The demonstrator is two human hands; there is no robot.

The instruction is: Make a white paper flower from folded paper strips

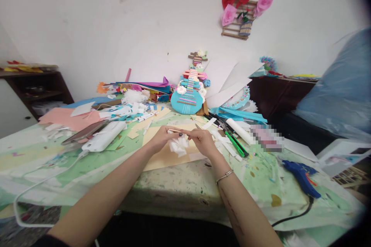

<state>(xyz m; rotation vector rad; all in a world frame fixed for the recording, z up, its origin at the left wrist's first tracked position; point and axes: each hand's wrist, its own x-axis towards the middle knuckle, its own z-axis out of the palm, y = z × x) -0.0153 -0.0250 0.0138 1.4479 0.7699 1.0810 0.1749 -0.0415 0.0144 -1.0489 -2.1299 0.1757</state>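
Over the middle of the table, a gathered piece of white paper, ruffled like a flower, hangs between my two hands. My left hand pinches its upper left side with bent fingers. From the other side my right hand closes on its top edge, fingertips almost meeting the left ones. A narrow tan strip runs across the top between the fingers; whether it is a stick or folded paper, I cannot tell. Beneath the hands lies a cream paper sheet.
A blue paper guitar with flowers stands against the wall. To the right lie a green cutter, a white roll and a blue glue gun with its cord. A white power bank and paper scraps lie left.
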